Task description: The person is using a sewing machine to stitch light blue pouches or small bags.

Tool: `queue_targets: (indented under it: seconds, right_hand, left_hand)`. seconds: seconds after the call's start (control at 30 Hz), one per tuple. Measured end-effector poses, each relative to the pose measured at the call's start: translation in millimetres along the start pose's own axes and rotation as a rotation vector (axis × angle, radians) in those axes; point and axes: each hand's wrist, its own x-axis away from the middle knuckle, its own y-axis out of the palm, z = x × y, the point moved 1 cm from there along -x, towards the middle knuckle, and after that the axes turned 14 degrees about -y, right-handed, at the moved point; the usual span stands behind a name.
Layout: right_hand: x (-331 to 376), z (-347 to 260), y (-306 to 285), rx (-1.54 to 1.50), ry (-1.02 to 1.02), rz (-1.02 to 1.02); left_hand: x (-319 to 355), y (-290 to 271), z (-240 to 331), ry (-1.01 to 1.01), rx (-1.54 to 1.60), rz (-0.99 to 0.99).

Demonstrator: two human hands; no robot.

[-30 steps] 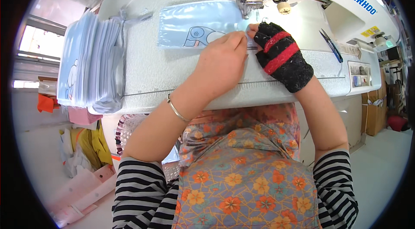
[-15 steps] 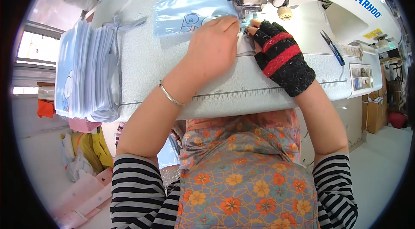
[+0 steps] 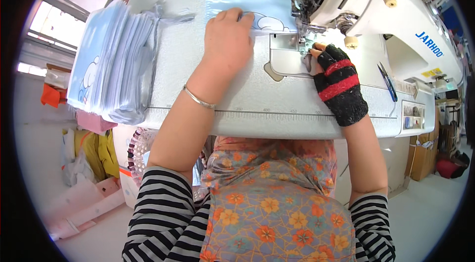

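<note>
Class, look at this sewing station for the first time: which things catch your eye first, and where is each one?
The white sewing machine at top right stands out, with the right hand in a black-and-red fingerless glove at its needle. The bare left hand presses flat on a shiny pale-blue printed piece on the table. A tall stack of similar blue pieces sits at the left.

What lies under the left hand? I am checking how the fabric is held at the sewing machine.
The left hand presses flat on a light blue fabric piece lying on the white table. The fabric part beneath the palm is covered.
</note>
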Motion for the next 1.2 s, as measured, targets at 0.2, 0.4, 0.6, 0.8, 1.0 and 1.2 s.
queue_targets:
  seconds: [0.2,0.4,0.6,0.8,1.0,1.2]
  right_hand:
    - [-1.8,2.3,-2.7,-0.081,0.024,-0.015]
    - [-5.8,1.3,-3.6,-0.011,-0.006,-0.039]
    - [15.0,25.2,7.9,-0.048,0.054,-0.102]
    - [30.9,81.7,20.5,-0.262,0.242,-0.132]
    - [32.3,82.7,5.3,-0.059,-0.045,-0.307]
    - [37.2,78.7,6.3,-0.124,0.078,-0.231]
  left_hand:
    - [29.6,-31.3,2.1,-0.173,-0.049,-0.316]
    - [119.9,-93.5,19.0,-0.274,0.124,-0.302]
    - [225.0,-134.0,-13.9,-0.318,0.132,-0.345]
    - [428.0,-167.3,-99.4,-0.938,-0.147,-0.312]
    - [534.0,-157.7,-159.0,-1.319,-0.46,-0.366]
    - [459.6,-165.4,-198.5,-1.386,-0.318,-0.025]
